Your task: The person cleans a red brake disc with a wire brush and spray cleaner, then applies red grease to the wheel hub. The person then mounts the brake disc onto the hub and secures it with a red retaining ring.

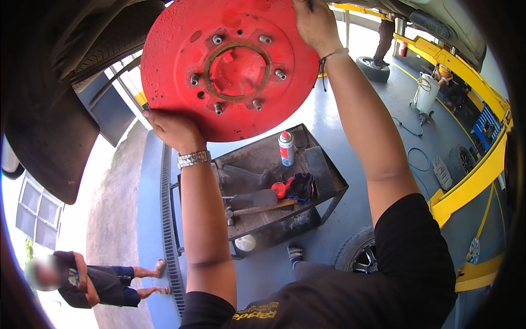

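Observation:
Overhead, a round red brake drum (172, 66) faces me, with several bare wheel studs (217, 39) standing out around its rusty-edged centre. My left hand (175, 131) is closed on its lower left rim. On the upper right rim, my right hand (318, 26) grips the edge, its fingertips partly hidden behind the drum and cut off by the picture's top. Both arms are raised. Whatever lies behind the drum is out of sight.
Below stands a metal cart (323, 205) with a spray can (286, 148), a hammer (230, 215) and a red lid (279, 189). A wheel (359, 252) lies near my foot. Yellow lift arms (466, 178) are at right, a dark tyre (104, 46) upper left. A person (104, 279) stands at left.

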{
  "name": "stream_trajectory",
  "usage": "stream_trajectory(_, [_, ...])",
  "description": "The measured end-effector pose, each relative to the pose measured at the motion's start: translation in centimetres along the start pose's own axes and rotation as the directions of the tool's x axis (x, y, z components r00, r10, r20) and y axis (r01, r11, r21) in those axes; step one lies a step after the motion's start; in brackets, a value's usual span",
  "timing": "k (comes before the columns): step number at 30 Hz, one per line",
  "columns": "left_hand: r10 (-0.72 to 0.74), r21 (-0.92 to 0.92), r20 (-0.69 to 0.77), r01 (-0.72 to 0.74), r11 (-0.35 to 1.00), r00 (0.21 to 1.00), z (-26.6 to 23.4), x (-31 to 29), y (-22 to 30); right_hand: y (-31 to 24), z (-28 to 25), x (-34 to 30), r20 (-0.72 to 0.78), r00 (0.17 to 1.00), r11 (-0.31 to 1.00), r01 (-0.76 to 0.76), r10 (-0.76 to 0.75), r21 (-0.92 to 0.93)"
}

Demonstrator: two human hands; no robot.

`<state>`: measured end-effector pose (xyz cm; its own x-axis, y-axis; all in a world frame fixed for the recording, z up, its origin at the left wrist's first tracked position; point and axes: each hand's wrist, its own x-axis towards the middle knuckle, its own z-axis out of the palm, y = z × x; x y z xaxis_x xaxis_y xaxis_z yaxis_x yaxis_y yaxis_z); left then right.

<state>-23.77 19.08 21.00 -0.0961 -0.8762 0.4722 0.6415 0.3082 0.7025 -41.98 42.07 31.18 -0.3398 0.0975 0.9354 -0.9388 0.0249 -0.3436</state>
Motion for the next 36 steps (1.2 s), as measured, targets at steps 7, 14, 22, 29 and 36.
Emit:
stream_trajectory(7, [0.24, 0.278, 0.045, -0.243, 0.929, 0.97, -0.9, 1.3, -1.3, 0.2, -0.5, -5.8, -0.163, 0.947, 0.93, -0.305, 0.275, -0.204])
stream_trajectory(14, [0.195, 0.363, 0.265, -0.285, 0.887, 0.944, -0.3, 5.3, 2.9, 0.7, 0.7, -12.5, -0.141, 0.88, 0.875, -0.47, 0.453, -0.117])
stream_trajectory(22, [0.196, 0.437, 0.227, -0.28, 0.855, 0.954, -0.6, 5.0, 2.7, 1.1, 0.6, -12.2, -0.188, 0.961, 0.957, -0.236, 0.204, -0.169])
stream_trajectory(29, [0.212, 0.327, 0.007, -0.202, 0.923, 0.977, -1.5, 0.0, -1.3, -0.7, -0.8, -6.4, -0.103, 0.98, 0.969, -0.184, 0.169, -0.167])
stream_trajectory(36, [-0.024, -0.174, -0.113, 0.004, 0.985, 0.993, 1.6, -9.8, -5.9, -5.8, -0.4, 3.4, 0.485, 0.874, 0.904, 0.226, -0.023, -0.364])
